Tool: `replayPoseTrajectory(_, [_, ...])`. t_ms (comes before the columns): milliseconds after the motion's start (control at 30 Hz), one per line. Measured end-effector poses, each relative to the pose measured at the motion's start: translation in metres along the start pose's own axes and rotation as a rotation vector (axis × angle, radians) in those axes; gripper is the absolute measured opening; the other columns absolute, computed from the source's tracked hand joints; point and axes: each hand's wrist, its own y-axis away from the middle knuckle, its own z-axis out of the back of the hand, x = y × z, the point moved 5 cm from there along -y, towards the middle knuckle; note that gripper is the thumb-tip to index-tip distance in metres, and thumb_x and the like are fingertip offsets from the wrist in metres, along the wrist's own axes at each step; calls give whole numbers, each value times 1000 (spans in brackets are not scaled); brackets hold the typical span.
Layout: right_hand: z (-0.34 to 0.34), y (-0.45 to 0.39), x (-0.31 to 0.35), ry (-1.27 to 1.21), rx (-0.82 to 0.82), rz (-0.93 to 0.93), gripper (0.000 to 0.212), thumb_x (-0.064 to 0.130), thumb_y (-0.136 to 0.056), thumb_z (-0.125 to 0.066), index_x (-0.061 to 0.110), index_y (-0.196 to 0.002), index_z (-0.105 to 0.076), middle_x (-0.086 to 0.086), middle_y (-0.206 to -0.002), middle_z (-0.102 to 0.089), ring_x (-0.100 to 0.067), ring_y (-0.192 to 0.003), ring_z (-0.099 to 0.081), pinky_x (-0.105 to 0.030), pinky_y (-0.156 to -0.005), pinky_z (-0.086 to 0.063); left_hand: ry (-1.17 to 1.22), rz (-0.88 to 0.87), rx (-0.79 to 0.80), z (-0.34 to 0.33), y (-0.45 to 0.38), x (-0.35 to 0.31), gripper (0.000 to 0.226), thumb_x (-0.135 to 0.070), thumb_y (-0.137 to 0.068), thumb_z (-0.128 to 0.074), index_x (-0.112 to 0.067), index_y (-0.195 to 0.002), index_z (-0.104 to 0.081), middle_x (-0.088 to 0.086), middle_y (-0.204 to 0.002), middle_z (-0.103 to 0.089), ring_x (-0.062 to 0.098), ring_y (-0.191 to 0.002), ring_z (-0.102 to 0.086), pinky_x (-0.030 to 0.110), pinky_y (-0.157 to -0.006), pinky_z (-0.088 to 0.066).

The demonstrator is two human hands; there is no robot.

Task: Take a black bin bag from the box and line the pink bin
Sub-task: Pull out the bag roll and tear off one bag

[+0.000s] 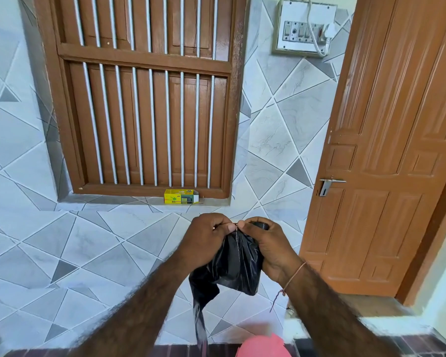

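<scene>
Both hands up at chest height, and the black bin bag hangs between them: the left hand and the right hand each pinch its top edge, thumbs almost touching, fingers closed tight on the plastic. The bag's long axis runs straight down from the grip, one loose tail trailing low. The pink bin sits directly below, slightly under the right hand. The yellow box rests on the window ledge beyond. The mouth looks unopened; I'd judge it needs parting next.
</scene>
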Motion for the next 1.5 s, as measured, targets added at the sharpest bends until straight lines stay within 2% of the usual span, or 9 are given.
replayPoseTrajectory(433, [-6,-8,-8,-35,5,0,8,2,-79,-74,3,-75,-67,-14,-70,-67,-25,-63,-64,-33,-68,-54,-54,46,-150,3,9,-1,18,-21,-91,-60,-17,-76,-69,-9,-72,-65,7,-74,-59,23,-67,-44])
replayPoseTrajectory(600, [40,-26,4,-197,-222,-10,17,6,-80,-73,12,-65,-67,-6,-60,-66,-25,-63,-57,-38,-75,-50,-8,167,-330,48,9,33,22,-16,-92,-58,-13,-72,-67,6,-74,-67,24,-74,-60,30,-69,-44])
replayPoseTrajectory(767, [56,-32,13,-212,-272,-16,17,13,-78,-76,14,-65,-67,-6,-61,-67,-26,-62,-59,-43,-77,-52,-73,211,-390,67,13,52,22,-17,-95,-54,-14,-76,-66,2,-78,-65,20,-76,-58,27,-68,-37])
replayPoseTrajectory(933, [68,-36,16,-242,-290,-9,14,11,-79,-76,13,-69,-65,-6,-61,-66,-25,-61,-60,-36,-70,-54,-68,260,-451,86,19,77,22,-15,-94,-55,-12,-75,-67,6,-79,-67,29,-81,-61,31,-74,-42])
replayPoseTrajectory(1033, [62,-36,10,-217,-281,-22,13,13,-77,-77,13,-68,-67,-9,-66,-66,-29,-67,-60,-47,-81,-52,-47,242,-385,79,21,72,22,-18,-94,-56,-12,-77,-68,6,-81,-68,27,-83,-61,31,-73,-42])
replayPoseTrajectory(1133, [54,-37,6,-204,-281,-25,16,11,-76,-78,14,-62,-70,-9,-65,-68,-29,-69,-60,-53,-87,-50,-94,205,-235,72,20,58,19,-38,-88,-63,-21,-83,-70,-5,-87,-70,20,-87,-63,32,-77,-47])
replayPoseTrajectory(1267, [40,-37,4,-202,-256,-26,11,11,-77,-77,13,-70,-68,-12,-71,-66,-29,-71,-59,-54,-87,-50,-384,233,149,50,23,39,61,-74,-63,-66,-38,-112,-65,-20,-108,-59,12,-103,-58,31,-90,-46])
replayPoseTrajectory(1400, [22,-36,7,-169,-256,-10,11,14,-79,-75,13,-74,-66,-9,-71,-65,-27,-67,-59,-37,-69,-54,-448,185,398,11,32,21,58,-77,-57,-66,-37,-99,-65,-17,-101,-63,8,-95,-60,30,-88,-50])
replayPoseTrajectory(1500, [14,-35,9,-172,-270,14,13,12,-79,-76,14,-70,-67,-7,-67,-64,-25,-64,-58,-35,-67,-52,-388,151,413,-13,32,22,49,-71,-65,-68,-27,-87,-69,-11,-91,-65,9,-87,-60,34,-82,-53])
